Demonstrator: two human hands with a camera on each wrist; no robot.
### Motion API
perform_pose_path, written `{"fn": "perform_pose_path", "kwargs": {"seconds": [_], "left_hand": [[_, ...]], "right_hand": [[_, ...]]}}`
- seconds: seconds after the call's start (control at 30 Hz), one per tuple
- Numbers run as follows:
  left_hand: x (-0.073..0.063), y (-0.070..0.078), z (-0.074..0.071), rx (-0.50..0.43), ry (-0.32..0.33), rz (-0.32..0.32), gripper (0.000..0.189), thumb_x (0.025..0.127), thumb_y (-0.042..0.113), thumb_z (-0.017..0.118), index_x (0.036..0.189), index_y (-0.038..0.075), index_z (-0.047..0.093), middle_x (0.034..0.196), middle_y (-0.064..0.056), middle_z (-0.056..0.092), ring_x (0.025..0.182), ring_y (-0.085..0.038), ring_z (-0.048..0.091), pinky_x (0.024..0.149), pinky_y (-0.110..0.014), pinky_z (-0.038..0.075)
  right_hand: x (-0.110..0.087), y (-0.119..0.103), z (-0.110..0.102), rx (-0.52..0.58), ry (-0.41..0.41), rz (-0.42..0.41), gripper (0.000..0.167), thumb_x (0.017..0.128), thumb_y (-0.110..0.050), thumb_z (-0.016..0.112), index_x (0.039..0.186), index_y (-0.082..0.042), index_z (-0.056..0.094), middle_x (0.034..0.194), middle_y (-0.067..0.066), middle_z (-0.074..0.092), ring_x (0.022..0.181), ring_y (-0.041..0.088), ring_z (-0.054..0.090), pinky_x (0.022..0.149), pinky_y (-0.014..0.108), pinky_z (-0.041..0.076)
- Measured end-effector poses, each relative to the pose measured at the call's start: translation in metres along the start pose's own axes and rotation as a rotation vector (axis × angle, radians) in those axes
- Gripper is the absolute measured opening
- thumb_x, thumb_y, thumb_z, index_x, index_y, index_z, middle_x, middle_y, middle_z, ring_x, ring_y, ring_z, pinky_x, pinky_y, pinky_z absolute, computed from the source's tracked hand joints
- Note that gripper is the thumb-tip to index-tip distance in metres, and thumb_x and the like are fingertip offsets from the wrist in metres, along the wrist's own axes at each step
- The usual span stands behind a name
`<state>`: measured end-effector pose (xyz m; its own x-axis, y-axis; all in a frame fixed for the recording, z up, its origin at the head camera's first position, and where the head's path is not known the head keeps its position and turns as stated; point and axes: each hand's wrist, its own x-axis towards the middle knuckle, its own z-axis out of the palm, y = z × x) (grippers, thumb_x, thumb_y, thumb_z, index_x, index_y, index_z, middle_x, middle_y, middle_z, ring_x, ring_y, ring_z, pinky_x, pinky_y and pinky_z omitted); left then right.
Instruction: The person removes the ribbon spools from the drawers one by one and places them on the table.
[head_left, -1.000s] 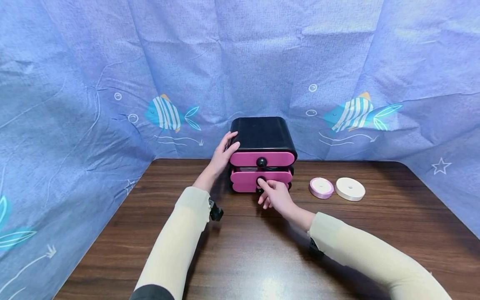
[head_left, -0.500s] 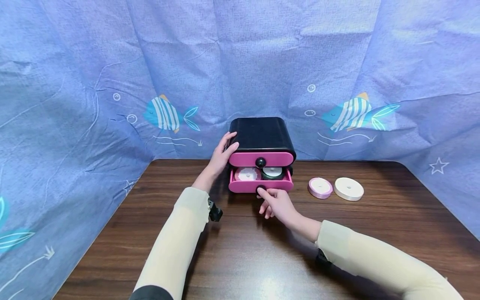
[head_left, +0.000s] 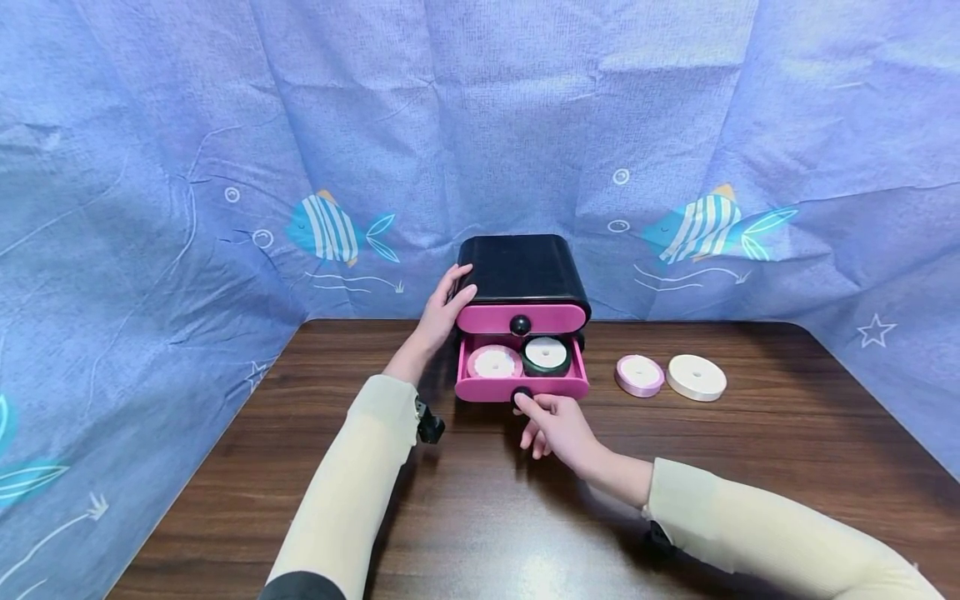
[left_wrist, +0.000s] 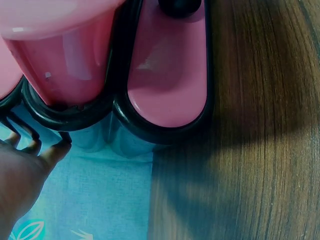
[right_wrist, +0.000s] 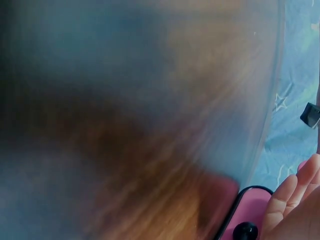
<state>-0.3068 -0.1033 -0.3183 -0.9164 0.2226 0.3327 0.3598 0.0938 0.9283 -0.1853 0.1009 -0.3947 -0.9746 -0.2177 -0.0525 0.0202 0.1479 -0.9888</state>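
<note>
A black cabinet (head_left: 521,267) with pink drawer fronts stands at the table's back. My left hand (head_left: 441,315) rests against its upper left side, fingers and thumb spread at the top edge. The middle drawer (head_left: 480,390) is pulled out and holds a pinkish-white ribbon roll (head_left: 495,362) beside a dark green-rimmed ribbon roll (head_left: 546,354). My right hand (head_left: 564,429) pinches this drawer's black knob (head_left: 521,394) between thumb and forefinger. Above it, the top drawer (head_left: 480,318) is closed. The left wrist view shows the closed bottom drawer (left_wrist: 167,75), hidden in the head view.
Right of the cabinet, a pink-edged ribbon roll (head_left: 640,376) and a cream ribbon roll (head_left: 697,377) lie on the brown wooden table (head_left: 337,483). A blue fish-patterned curtain (head_left: 510,117) hangs behind. A blurred surface fills most of the right wrist view.
The middle drawer has slid out toward me with my right hand on its knob, and the two ribbon rolls inside have come into sight. My left hand has stayed on the cabinet.
</note>
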Motion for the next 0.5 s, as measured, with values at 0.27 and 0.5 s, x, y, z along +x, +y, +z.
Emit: {"fn": "perform_pose_path", "kwargs": {"seconds": [0.27,0.5], "left_hand": [[0.013,-0.026,-0.003,-0.032,0.009,-0.003,0.051,0.099,0.016,0.053,0.147,0.002,0.040,0.161,-0.014,0.013,0.146,-0.022,0.015,0.115,-0.032,0.015],[0.016,-0.035,-0.001,0.021,0.032,0.014,0.050,0.100,0.020,0.052,0.147,0.007,0.042,0.160,-0.010,0.016,0.145,-0.018,0.017,0.115,-0.031,0.017]], "right_hand": [[-0.005,0.000,0.002,0.001,0.008,0.021,0.048,0.100,-0.034,0.054,0.109,0.013,0.063,0.056,0.007,0.061,0.041,0.012,0.051,0.044,0.023,0.044],[-0.013,-0.002,0.001,-0.013,-0.001,0.014,0.047,0.099,-0.034,0.056,0.105,0.012,0.065,0.057,0.007,0.061,0.042,0.013,0.051,0.045,0.024,0.045]]}}
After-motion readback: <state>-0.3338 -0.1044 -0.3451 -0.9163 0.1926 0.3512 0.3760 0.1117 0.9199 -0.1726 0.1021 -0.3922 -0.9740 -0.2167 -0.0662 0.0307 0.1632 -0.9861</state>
